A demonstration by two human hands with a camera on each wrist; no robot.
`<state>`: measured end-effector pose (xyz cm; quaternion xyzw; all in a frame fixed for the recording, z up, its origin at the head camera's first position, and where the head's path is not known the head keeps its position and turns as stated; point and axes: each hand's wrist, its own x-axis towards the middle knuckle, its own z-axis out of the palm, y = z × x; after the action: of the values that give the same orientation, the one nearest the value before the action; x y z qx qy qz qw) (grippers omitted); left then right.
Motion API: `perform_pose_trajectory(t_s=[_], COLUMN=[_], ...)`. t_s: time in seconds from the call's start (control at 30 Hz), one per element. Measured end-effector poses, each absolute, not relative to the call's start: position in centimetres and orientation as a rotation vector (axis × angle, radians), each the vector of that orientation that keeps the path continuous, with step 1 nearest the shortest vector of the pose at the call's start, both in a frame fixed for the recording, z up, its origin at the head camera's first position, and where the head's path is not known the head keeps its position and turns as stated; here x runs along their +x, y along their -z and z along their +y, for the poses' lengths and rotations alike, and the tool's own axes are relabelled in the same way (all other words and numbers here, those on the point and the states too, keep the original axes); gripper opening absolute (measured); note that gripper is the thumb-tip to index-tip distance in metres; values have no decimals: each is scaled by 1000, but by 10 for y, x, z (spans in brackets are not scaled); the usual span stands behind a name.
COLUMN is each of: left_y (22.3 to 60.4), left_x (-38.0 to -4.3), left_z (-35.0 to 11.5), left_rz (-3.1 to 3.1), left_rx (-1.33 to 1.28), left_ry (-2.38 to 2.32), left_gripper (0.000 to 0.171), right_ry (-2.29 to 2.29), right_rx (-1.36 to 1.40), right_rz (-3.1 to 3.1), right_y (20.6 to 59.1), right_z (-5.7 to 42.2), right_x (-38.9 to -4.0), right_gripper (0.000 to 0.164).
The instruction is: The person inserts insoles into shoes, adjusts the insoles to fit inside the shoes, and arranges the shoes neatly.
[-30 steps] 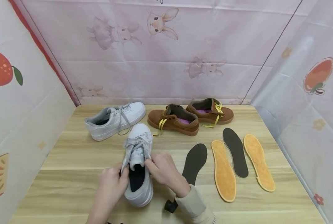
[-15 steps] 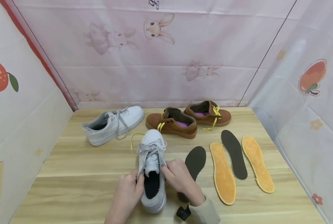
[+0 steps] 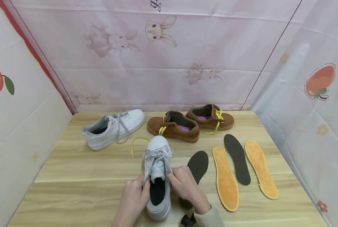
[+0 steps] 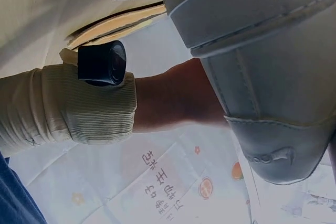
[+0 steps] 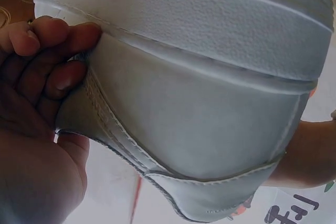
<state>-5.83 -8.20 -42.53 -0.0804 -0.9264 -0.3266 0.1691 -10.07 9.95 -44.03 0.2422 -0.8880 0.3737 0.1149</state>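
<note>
A white sneaker (image 3: 158, 212) points toe-away near the table's front middle, its grey laces (image 3: 157, 154) bunched over the tongue. My left hand (image 3: 133, 194) pinches the left edge of its opening. On the opposite edge, my right hand (image 3: 186, 184) pinches the collar between thumb and fingers. The shoe's inside (image 3: 157, 190) is black. In the left wrist view the sneaker's heel (image 4: 268, 87) fills the right side, and the left hand's fingers are out of sight. From the right wrist view, my right hand (image 5: 42, 93) grips the sneaker's side (image 5: 199, 93) with curled fingers.
Another white sneaker (image 3: 112, 129) lies at back left. Two brown shoes with yellow laces, one nearer (image 3: 173, 126) and one farther (image 3: 210, 116), stand at the back. Right of my hands lie orange insoles (image 3: 225, 179) and dark insoles (image 3: 237, 159); the right wrist partly covers one dark insole (image 3: 198, 164).
Both hands have moved the white sneaker rightward and slightly nearer, keeping hold of its opening. A yellow lace now shows left of its toe. The view has shifted a little.
</note>
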Motion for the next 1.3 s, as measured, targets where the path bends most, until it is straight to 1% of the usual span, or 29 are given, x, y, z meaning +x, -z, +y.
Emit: perform_pose_trajectory(t_s=[0.27, 0.53, 0.83, 1.07, 1.3], left_y=[430, 432, 437, 442, 446], left_x=[-60, -61, -62, -65, -66], left_z=[-76, -76, -77, -76, -76], left_rz=[-2659, -2713, -2676, -2732, -2683], left_rx=[-185, -153, -174, -129, -166], left_ry=[948, 983, 941, 961, 900], left_gripper=[23, 17, 21, 15, 12], right_ry=[-1113, -1158, -1147, -1107, -1106], right_rx=[707, 702, 727, 709, 678], right_rz=[-2607, -2635, -2650, -2689, -2719], right_y=[445, 449, 453, 457, 460], right_z=[104, 104, 103, 102, 103], right_x=[-103, -104, -107, -110, -111], right_gripper=[40, 41, 41, 41, 41])
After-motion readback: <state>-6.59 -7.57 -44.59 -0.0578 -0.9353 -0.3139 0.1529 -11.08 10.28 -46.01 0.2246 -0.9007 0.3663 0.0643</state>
